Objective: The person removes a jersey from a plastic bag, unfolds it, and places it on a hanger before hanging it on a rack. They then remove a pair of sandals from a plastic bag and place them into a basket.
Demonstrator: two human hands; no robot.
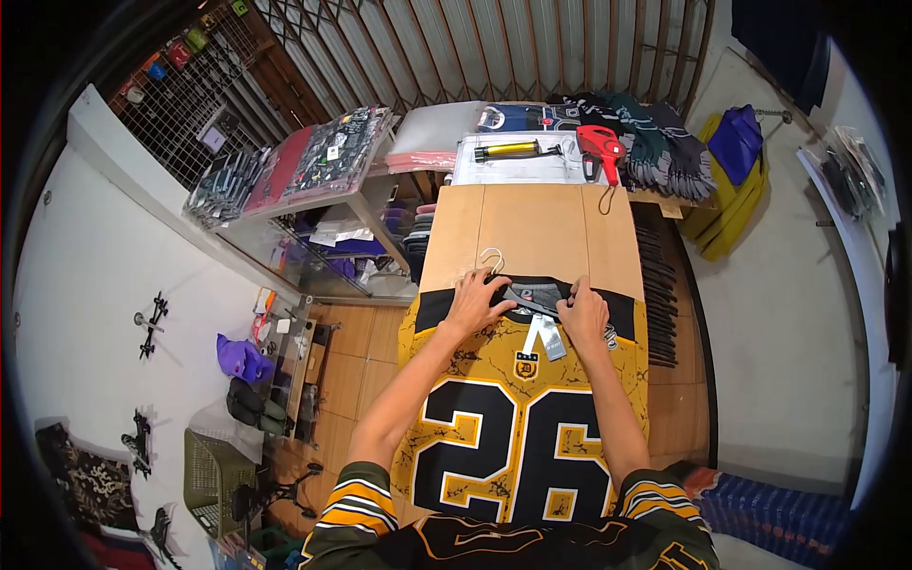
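A yellow and black jersey (518,380) with a large number on its front lies flat on the cardboard-covered table. A dark hanger (528,300) sits at its neck opening, its metal hook sticking out past the collar. My left hand (475,302) is at the left side of the collar, its thumb and fingers apart over the hanger and fabric. At the right side of the collar, my right hand (582,309) pinches the collar edge between thumb and fingers. A paper tag (551,340) hangs from the neck between the hands.
Beyond the cardboard (532,228) are a yellow-black pump (513,150) and a red tool (599,152). Bagged clothes (332,150) lie on a glass cabinet at the left. Folded dark garments (655,142) are at the back right. A green basket (211,475) stands lower left.
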